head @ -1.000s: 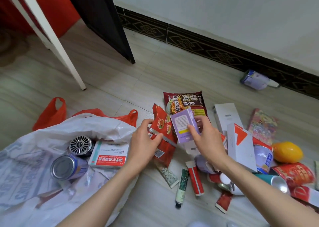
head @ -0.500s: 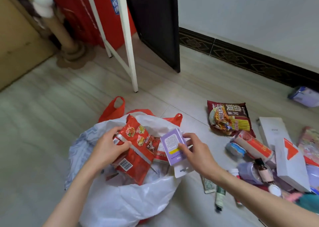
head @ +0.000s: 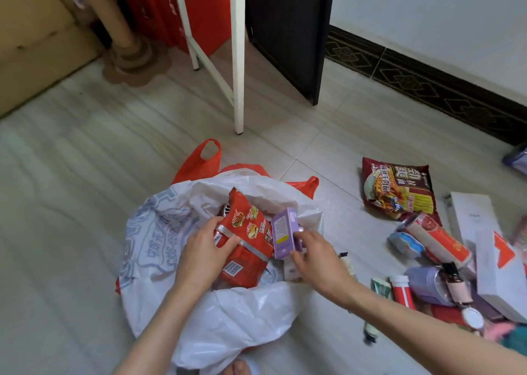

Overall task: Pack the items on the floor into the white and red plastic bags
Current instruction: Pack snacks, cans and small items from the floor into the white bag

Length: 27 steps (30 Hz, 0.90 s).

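A white plastic bag [head: 228, 314] lies open on the floor, on top of a red plastic bag [head: 202, 162] whose handles stick out behind it. My left hand [head: 204, 256] grips a red snack packet [head: 246, 242] over the white bag's mouth. My right hand [head: 315, 257] pinches a small purple box [head: 283, 232] right beside the packet, also above the opening. A round metal item [head: 225, 210] shows inside the bag, mostly hidden.
To the right lie several loose items: a dark red noodle packet [head: 397, 187], a red and white tube [head: 436, 239], white boxes [head: 470, 220], a purple jar [head: 425, 284], small tubes and a watch [head: 472, 319]. A white table leg [head: 238, 61] and a dark door [head: 288, 32] stand behind.
Both hands carried the red packet and the purple box left from the item pile to over the white bag. The view swung left with them.
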Each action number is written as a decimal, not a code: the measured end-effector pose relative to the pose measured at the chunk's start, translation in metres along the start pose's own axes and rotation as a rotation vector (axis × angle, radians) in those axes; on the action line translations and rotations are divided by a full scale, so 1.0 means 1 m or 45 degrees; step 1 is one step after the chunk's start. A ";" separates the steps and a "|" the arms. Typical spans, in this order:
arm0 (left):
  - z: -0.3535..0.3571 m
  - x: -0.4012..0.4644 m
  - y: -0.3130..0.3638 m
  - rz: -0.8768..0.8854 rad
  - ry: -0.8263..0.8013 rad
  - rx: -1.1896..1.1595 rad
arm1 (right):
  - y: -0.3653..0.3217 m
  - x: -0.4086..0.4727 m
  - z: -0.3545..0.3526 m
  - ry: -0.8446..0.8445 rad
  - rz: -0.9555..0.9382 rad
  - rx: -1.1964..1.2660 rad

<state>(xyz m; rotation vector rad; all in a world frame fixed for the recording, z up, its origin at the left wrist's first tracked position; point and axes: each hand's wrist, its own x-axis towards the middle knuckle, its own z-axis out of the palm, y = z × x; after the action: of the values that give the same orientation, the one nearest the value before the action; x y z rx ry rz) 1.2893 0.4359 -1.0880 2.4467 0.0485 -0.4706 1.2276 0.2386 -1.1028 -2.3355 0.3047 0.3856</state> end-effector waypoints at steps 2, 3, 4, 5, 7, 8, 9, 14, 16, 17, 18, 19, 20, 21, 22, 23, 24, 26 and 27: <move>0.002 0.000 -0.001 0.006 0.015 0.095 | 0.000 -0.006 -0.004 -0.045 -0.068 -0.135; 0.001 -0.001 0.000 0.009 0.032 0.157 | 0.002 -0.009 -0.006 -0.042 -0.084 -0.182; 0.000 -0.001 0.002 0.011 0.056 0.224 | 0.007 -0.011 -0.008 -0.036 -0.088 -0.222; 0.000 -0.003 0.007 0.041 0.105 0.281 | 0.013 -0.015 -0.012 -0.027 -0.083 -0.246; 0.000 -0.010 0.019 0.232 0.255 0.334 | 0.030 -0.023 -0.021 0.001 -0.063 -0.264; 0.003 -0.014 0.026 0.367 0.333 0.340 | 0.039 -0.028 -0.027 0.020 -0.047 -0.266; 0.009 -0.018 0.033 0.504 0.391 0.342 | 0.049 -0.034 -0.033 0.049 -0.036 -0.265; 0.075 -0.041 0.077 0.914 0.159 0.384 | 0.101 -0.068 -0.070 0.291 -0.005 -0.350; 0.115 -0.048 0.086 0.982 -0.075 0.388 | 0.122 -0.079 -0.082 0.407 0.037 -0.409; 0.135 -0.051 0.089 0.998 -0.197 0.398 | 0.132 -0.085 -0.088 0.458 0.065 -0.424; 0.152 -0.054 0.091 1.004 -0.304 0.417 | 0.141 -0.091 -0.093 0.505 0.104 -0.429; 0.165 -0.056 0.094 1.005 -0.396 0.451 | 0.148 -0.096 -0.098 0.553 0.154 -0.423; 0.177 -0.058 0.096 0.996 -0.475 0.496 | 0.156 -0.101 -0.101 0.584 0.216 -0.407; 0.185 -0.057 0.097 0.978 -0.557 0.559 | 0.164 -0.106 -0.103 0.596 0.275 -0.390; 0.191 -0.055 0.097 0.960 -0.600 0.632 | 0.170 -0.110 -0.103 0.590 0.328 -0.377; 0.196 -0.051 0.098 0.951 -0.613 0.727 | 0.176 -0.114 -0.102 0.573 0.370 -0.371; 0.199 -0.047 0.100 0.961 -0.628 0.852 | 0.180 -0.117 -0.101 0.551 0.396 -0.373; 0.203 -0.037 0.105 1.044 -0.678 1.095 | 0.188 -0.121 -0.100 0.514 0.423 -0.402; 0.203 -0.032 0.105 1.099 -0.679 1.145 | 0.190 -0.122 -0.101 0.491 0.441 -0.409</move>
<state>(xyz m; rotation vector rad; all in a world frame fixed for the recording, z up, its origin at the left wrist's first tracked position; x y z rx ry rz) 1.2101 0.2327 -1.1640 2.6861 -1.6702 -0.8156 1.0715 0.0466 -1.1106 -2.6702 0.8991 0.1493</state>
